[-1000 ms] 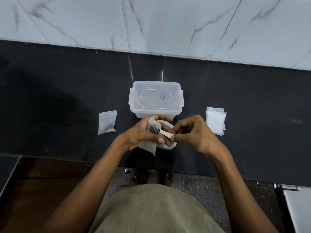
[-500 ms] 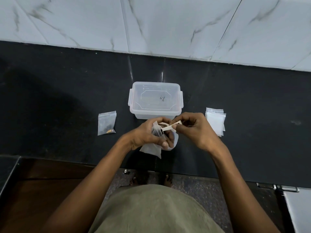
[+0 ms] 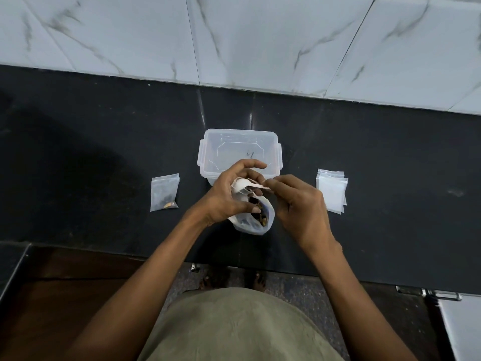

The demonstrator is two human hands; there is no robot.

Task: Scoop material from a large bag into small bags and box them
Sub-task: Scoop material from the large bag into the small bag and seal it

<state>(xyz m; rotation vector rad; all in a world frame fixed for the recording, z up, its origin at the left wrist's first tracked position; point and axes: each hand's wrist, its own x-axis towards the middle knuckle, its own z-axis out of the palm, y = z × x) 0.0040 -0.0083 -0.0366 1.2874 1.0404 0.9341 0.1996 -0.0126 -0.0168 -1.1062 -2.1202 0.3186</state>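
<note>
The large clear bag (image 3: 260, 225) of dark and brown pieces stands open on the black counter near its front edge. Over it, my left hand (image 3: 226, 194) holds a small clear bag (image 3: 238, 191) at its mouth. My right hand (image 3: 296, 204) pinches the handle of a white plastic spoon (image 3: 244, 184), whose bowl is at the small bag's opening. A clear plastic box (image 3: 208, 155) sits open just behind my hands, with nothing seen in it. One filled small bag (image 3: 164, 192) lies to the left.
A stack of unfilled small bags (image 3: 331, 190) lies to the right of my hands. The marble-tiled wall (image 3: 234, 40) rises behind the counter (image 3: 91, 142). The counter's front edge runs below my wrists, with floor and my feet beyond it.
Both hands rose and moved toward the box. The spoon came up out of the large bag and now lies nearly level at the small bag's mouth. The large bag's contents are uncovered.
</note>
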